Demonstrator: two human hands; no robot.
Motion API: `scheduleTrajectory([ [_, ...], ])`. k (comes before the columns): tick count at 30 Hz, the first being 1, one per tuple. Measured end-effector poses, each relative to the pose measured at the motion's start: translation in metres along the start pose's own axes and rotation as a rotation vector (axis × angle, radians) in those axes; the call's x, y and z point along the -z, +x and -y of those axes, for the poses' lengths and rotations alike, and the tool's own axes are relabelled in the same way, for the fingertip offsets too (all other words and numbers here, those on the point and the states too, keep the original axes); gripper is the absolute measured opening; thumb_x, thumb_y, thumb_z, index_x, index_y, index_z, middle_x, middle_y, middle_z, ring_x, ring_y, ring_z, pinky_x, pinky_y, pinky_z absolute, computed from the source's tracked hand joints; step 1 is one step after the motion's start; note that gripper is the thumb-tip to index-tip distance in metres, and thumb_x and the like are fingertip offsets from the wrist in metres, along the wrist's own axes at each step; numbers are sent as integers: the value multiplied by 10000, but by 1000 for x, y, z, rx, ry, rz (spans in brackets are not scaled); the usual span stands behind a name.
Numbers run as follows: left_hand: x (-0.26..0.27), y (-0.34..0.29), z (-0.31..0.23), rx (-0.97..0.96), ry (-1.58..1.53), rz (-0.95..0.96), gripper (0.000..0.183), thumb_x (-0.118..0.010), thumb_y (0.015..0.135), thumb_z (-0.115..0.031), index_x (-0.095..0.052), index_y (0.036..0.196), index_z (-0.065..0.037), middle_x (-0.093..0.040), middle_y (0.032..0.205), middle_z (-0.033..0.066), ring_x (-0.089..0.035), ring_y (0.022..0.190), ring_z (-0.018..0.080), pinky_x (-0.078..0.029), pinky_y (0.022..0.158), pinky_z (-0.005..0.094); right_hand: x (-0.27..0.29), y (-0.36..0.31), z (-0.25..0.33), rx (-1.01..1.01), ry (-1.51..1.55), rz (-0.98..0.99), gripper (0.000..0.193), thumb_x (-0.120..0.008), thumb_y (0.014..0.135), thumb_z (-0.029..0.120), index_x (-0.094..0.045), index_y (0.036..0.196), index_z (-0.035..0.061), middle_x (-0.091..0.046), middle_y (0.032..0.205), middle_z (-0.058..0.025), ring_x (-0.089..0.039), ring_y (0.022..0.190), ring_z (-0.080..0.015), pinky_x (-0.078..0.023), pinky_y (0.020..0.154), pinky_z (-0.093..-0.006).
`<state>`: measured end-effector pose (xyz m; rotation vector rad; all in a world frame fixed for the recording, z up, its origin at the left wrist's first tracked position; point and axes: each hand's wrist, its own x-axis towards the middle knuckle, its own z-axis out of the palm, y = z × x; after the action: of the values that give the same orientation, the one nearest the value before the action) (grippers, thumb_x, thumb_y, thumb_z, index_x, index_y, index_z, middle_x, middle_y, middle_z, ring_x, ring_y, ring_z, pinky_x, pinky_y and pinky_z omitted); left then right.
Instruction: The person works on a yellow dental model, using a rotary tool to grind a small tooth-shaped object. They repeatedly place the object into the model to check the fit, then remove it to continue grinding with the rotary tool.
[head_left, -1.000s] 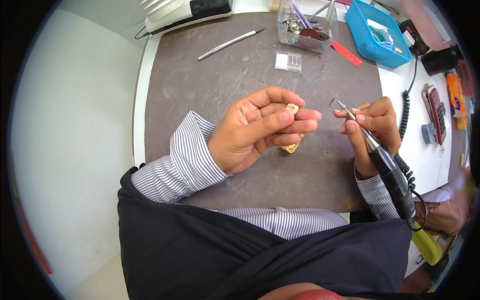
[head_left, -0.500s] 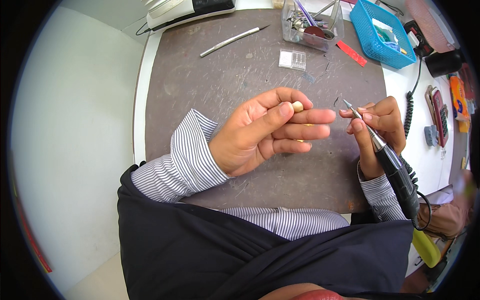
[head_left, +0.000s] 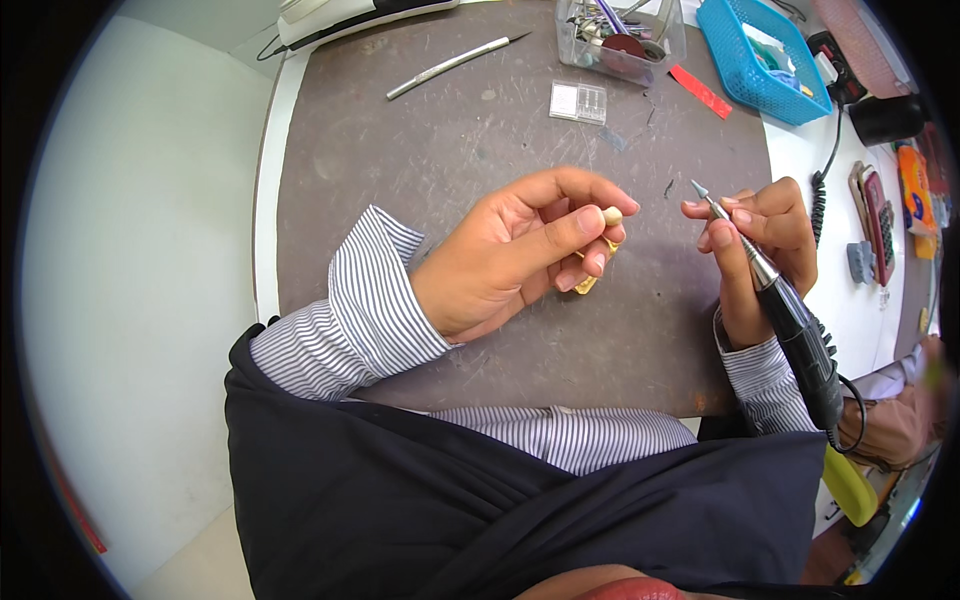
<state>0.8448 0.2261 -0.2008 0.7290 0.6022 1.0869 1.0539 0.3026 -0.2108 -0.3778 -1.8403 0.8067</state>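
Note:
My left hand [head_left: 505, 255] is closed, palm turned up, pinching a small ivory-coloured, tooth-shaped crown [head_left: 612, 215] between thumb and forefinger. Behind its curled fingers a yellow piece [head_left: 587, 284] partly shows; I cannot tell whether the hand holds it or it lies on the table. In my right hand [head_left: 757, 245] is a black and silver rotary handpiece [head_left: 790, 315], gripped like a pen. Its grey pointed tip [head_left: 699, 188] aims up and left, apart from the crown. A cord loops from the handpiece's rear end.
The scratched brown work surface [head_left: 400, 160] carries a craft knife [head_left: 450, 69], a small clear case [head_left: 578, 102] and a red strip [head_left: 700, 91]. Farther back stand a clear box of tools [head_left: 575, 50] and a blue basket [head_left: 740, 70]. Phones [head_left: 878, 225] lie at the right.
My left fingers, stretched out before, have curled in, and the crown has shifted slightly right. More of the yellow piece shows. My right hand still holds the handpiece in nearly the same place.

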Motion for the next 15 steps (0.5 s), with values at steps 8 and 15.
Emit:
scheduleTrajectory([
  [8, -2, -2, 1, 34, 116, -40, 258, -486, 911, -170, -493, 1113, -9, -518, 867, 21, -456, 720, 54, -412, 659, 185, 4, -3, 3, -24, 56, 39, 201, -567, 752, -124, -483, 890, -4, -462, 819, -109, -564, 676, -163, -531, 781, -413],
  [15, -1, -1, 6, -16, 163, -12, 253, -491, 903, -138, -514, 1116, -3, -542, 879, 36, -497, 740, 73, -417, 664, 194, 3, -5, 7, -78, 129, 57, 146, -552, 788, -36, -450, 870, 29, -425, 794, -78, -514, 568, -118, -444, 881, -514],
])
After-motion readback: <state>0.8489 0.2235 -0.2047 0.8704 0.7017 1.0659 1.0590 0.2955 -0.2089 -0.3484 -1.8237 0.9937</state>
